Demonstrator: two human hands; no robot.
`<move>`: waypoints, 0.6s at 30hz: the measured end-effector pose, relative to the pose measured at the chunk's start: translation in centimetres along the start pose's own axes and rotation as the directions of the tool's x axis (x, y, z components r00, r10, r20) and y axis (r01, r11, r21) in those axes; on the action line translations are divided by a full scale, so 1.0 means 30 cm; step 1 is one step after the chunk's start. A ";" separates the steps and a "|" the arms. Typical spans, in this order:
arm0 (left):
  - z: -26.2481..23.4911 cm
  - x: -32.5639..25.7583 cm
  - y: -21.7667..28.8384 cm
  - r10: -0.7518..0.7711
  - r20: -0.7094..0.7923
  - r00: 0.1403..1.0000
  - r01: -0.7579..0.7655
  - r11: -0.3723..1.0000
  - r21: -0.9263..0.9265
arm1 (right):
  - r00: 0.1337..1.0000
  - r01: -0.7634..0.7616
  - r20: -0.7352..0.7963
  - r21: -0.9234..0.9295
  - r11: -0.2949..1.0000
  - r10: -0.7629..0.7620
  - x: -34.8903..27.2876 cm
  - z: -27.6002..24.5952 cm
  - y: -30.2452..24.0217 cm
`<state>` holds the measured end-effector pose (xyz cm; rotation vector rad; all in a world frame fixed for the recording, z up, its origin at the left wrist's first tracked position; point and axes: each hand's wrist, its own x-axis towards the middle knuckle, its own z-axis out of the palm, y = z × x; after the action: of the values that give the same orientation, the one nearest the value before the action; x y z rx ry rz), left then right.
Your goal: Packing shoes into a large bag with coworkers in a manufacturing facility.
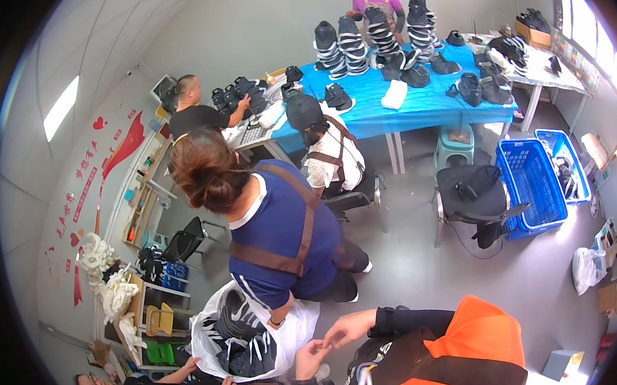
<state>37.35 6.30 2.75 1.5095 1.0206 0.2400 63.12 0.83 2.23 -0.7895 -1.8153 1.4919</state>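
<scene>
My right hand [350, 327], below a black arm sleeve, reaches in from the right. Its fingertips come together with those of my left hand [309, 359], in front of my dark apron [385, 361]. Both hands look pinched at the fingers; whatever is between them, if anything, is too small to make out. Just left of them is a large white sack [299, 325] filled with black-and-white shoes [247, 357]. A person in a blue top [282, 221] bends over the sack with one hand in its mouth. Another person, at lower left, holds its edge.
Behind stands a blue-covered table [360, 111] with tall shoe stacks [349, 46]; several people are around it. To the right are a black chair [467, 192] and blue plastic baskets [532, 186]. A shelf [144, 206] lines the left wall.
</scene>
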 end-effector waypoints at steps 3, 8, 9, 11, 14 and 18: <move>0.024 0.035 0.015 0.040 -0.062 0.997 -0.040 0.999 -0.002 | 0.999 -0.038 0.007 0.032 0.999 0.038 -0.021 -0.046 0.017; -0.010 0.046 0.011 0.072 -0.192 0.979 -0.086 0.994 -0.068 | 0.996 -0.084 0.020 -0.033 0.996 0.085 -0.019 -0.122 0.049; -0.022 0.044 0.004 0.073 -0.210 0.975 -0.094 0.992 -0.087 | 0.996 -0.086 0.027 -0.031 0.996 0.087 -0.015 -0.133 0.052; -0.046 0.037 -0.019 0.066 -0.224 0.972 -0.091 0.990 -0.104 | 0.996 -0.089 0.001 -0.060 0.994 0.090 -0.003 -0.151 0.057; -0.074 0.028 -0.036 0.058 -0.228 0.972 -0.081 0.992 -0.094 | 0.994 -0.112 -0.013 -0.095 0.989 0.111 0.020 -0.163 0.046; -0.100 0.025 -0.063 0.083 -0.259 0.962 -0.118 0.985 -0.126 | 0.993 -0.116 -0.021 -0.101 0.988 0.115 0.052 -0.147 0.043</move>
<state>34.93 8.71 1.50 1.4277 1.1041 0.5782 65.73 4.87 1.75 -0.9680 -1.8748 1.4704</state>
